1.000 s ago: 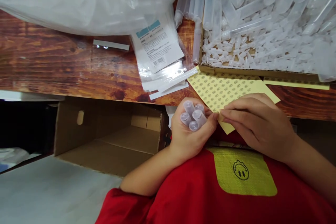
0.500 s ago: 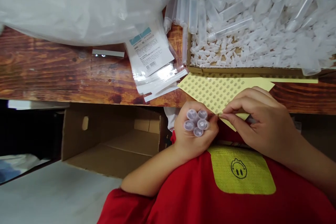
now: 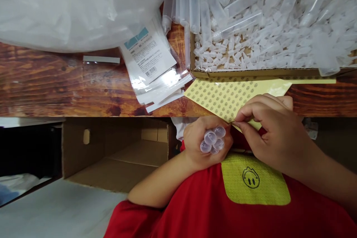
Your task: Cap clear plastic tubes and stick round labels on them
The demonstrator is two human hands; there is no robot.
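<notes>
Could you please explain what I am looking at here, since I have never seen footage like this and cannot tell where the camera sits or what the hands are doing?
The camera sits on a person's head, looking forward and down at their two bare hands, so the red shirt at the bottom is their own. The left hand grips a bundle of small clear tubes. The right hand pinches the near edge of a yellow sticker sheet that lies on the wooden table. Behind it, a cardboard tray holds many clear tubes and caps. Printed sachets and a big plastic bag lie to the left. An open cardboard box sits below the table edge.
</notes>
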